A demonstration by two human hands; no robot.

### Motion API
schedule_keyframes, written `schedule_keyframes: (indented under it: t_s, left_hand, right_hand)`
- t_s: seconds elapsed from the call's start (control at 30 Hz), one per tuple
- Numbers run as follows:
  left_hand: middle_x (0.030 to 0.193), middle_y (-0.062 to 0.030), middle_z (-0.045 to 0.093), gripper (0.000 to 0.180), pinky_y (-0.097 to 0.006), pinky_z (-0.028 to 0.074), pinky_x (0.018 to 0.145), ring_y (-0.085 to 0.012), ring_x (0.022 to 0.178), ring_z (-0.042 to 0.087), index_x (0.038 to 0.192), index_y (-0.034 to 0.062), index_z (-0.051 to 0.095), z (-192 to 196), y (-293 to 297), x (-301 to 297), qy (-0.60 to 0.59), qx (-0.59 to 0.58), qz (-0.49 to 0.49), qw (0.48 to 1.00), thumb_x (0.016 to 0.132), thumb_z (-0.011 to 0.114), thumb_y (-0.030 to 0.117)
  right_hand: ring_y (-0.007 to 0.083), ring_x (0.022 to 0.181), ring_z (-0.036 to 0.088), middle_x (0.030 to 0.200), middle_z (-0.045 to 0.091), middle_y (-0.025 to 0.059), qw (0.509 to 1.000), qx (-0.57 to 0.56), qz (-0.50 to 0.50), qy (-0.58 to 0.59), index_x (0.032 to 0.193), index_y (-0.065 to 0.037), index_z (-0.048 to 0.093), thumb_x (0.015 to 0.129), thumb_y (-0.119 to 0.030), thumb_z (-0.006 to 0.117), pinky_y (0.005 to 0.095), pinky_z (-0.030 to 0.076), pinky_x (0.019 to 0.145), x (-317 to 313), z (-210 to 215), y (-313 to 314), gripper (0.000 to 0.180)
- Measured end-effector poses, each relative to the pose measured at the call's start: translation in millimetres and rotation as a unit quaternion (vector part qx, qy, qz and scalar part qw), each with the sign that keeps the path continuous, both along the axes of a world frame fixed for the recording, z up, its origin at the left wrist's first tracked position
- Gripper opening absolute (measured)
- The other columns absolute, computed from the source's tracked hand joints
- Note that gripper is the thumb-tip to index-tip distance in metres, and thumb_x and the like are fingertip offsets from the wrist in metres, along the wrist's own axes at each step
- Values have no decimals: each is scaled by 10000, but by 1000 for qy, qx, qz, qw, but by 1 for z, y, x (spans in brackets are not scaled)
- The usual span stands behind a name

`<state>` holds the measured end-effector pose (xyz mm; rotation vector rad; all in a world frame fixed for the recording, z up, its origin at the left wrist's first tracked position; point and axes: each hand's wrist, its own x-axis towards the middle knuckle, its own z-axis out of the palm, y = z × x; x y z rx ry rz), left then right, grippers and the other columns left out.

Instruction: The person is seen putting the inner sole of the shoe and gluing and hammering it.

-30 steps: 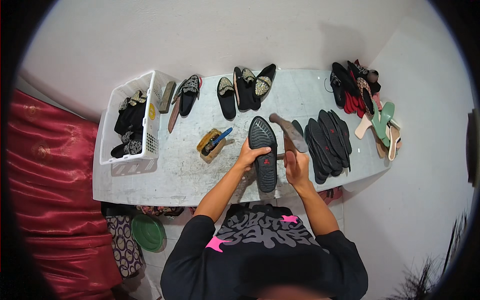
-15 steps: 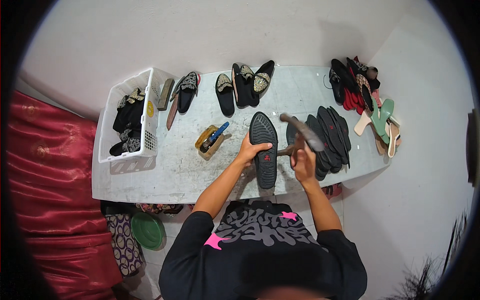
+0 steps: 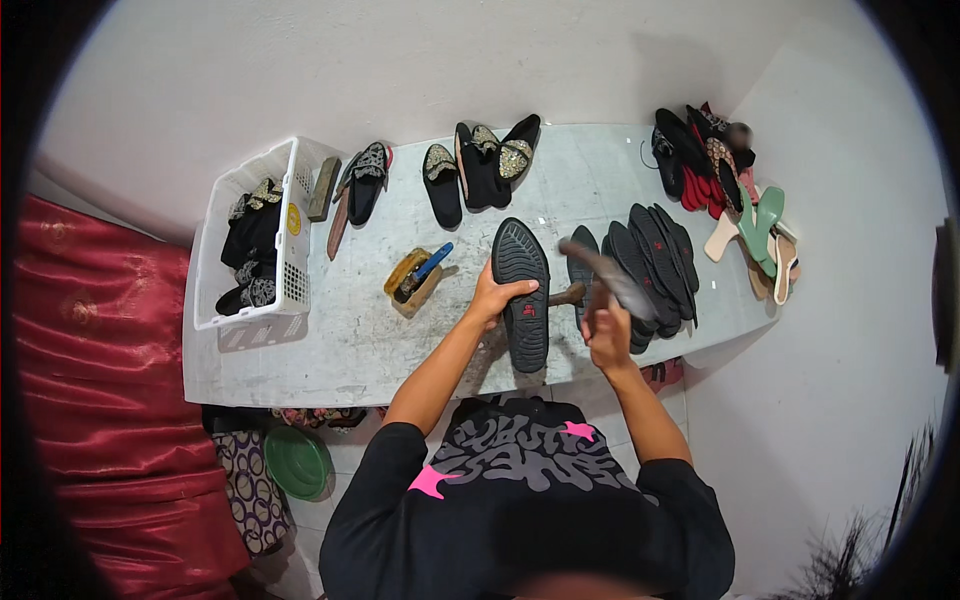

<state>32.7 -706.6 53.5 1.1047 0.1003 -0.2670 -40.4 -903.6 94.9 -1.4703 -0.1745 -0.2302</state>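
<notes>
A: Grip?
B: Left hand [image 3: 490, 301] clasping black shoe [image 3: 520, 270], sole up, centre of frame, above the counter [image 3: 340, 365]. Right hand [image 3: 608, 335] closed round a blurred hammer-like tool [image 3: 612, 278], right of centre.
A: Markings?
B: Red mark [image 3: 529, 308] on the sole; round yellow label [image 3: 294, 219] on white basket [image 3: 297, 278], left; grey lettering-like print [image 3: 545, 450] on dark shirt [image 3: 400, 530], lower centre.
</notes>
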Motion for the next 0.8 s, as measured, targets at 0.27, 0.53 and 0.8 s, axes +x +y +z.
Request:
schedule_keyframes:
  t_s: [0.27, 0.53, 0.8]
  left_hand:
    - [1006, -77, 631, 571, -345, 537, 811, -193, 895, 641, 1169, 26, 494, 7, 1, -3, 6, 14, 3, 1000, 676, 778, -12]
    - [994, -64, 653, 577, -315, 513, 827, -166, 893, 635, 1142, 33, 535, 9, 6, 16, -27, 65, -16, 997, 639, 817, 26]
    - [974, -81, 657, 587, -317, 534, 781, -166, 859, 648, 1134, 0, 508, 15, 9, 31, -23, 75, -51, 996, 648, 829, 70]
  right_hand:
    - [259, 486, 525, 555, 525, 169, 946, -297, 52, 117, 838, 38, 573, 953, -402, 502, 384, 368, 490, 22, 45, -2, 461]
    - [80, 474, 450, 521, 475, 11, 988, -148, 32, 34, 723, -17, 513, 976, -405, 483, 263, 334, 447, 14, 49, 6, 464]
    - [88, 499, 469, 523, 482, 24, 984, -128, 21, 120, 700, -13, 511, 965, -330, 506, 284, 336, 466, 33, 49, 10, 413]
